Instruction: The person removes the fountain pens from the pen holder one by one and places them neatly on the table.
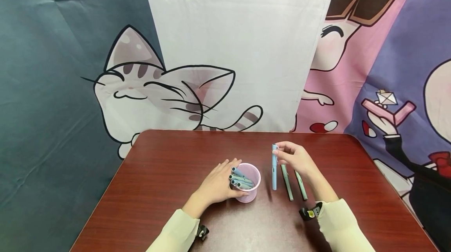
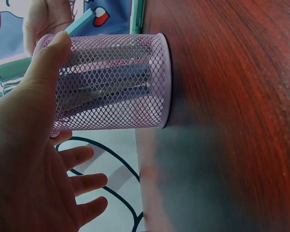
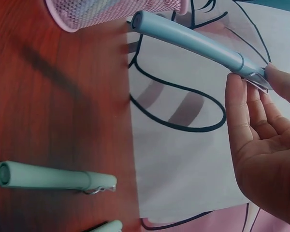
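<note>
Cartoon-cat backdrop, glossy reddish-brown table

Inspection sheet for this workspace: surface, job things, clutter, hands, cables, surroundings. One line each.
Surface: reddish-brown wood-grain table.
Job things: blue pen held off the table; two green pens lying to the right of the pink mesh cup; more pens inside the cup.
Clutter: nothing seen.
Hands: left hand touches the cup; right hand pinches the blue pen.
Cables: nothing seen.
Surroundings: cartoon-printed backdrop behind the table.
</note>
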